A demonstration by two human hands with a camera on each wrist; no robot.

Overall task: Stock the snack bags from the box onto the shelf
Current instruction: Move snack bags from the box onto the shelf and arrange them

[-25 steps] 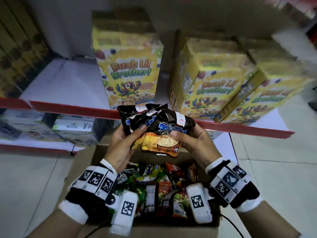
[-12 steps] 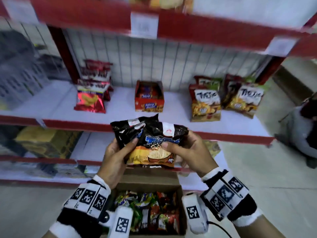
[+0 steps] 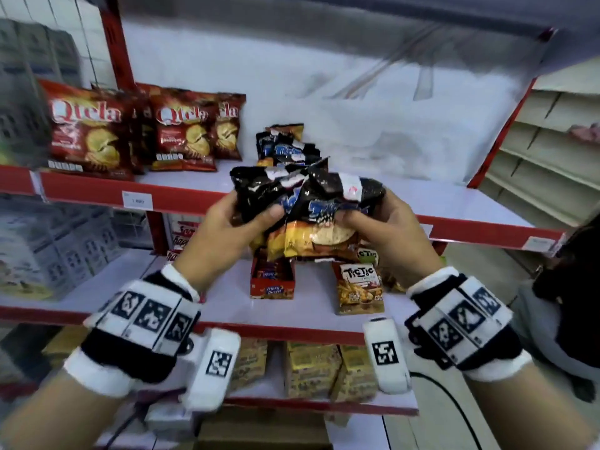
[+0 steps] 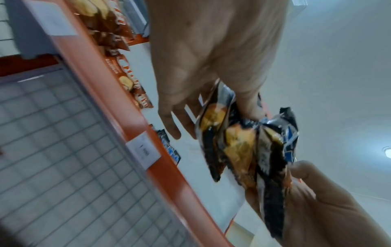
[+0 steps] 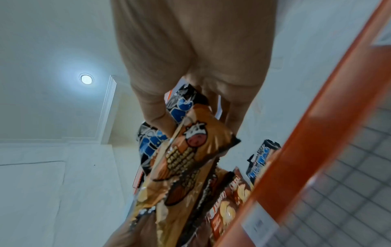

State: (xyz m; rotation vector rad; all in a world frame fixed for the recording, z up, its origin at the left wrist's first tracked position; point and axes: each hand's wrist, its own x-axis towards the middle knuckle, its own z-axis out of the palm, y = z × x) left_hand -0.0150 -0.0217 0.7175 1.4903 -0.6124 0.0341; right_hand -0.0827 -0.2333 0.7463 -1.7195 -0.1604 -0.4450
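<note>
black crinkly foil, several small snack bags bunched together, is what both hands carry in front of the upper shelf, level with its red front edge and not yet over the board. the left hand pinches the left side of the bunch, thumb on the front face and fingers behind; the right hand pinches the right side the same way, thumb pressed on the blue lettering. the left wrist view shows at least three bags fanned edge-on between the two hands, so the grip is on a loose stack, not on one solid thing. that is the main risk as i judge it: the foil is slick and puffy, and an inner bag could slide out and drop to the lower shelf or floor if either thumb eases while the bunch goes forward. matching black bags on the shelf already stand just behind, leaning and not very steady by the look of them; pushing the new ones in too hard could topple that row or knock it toward the red qtela bags at the left. setting the bunch down all at once could also leave it slumped flat rather than facing out. the box is not clearly in view here.
</note>
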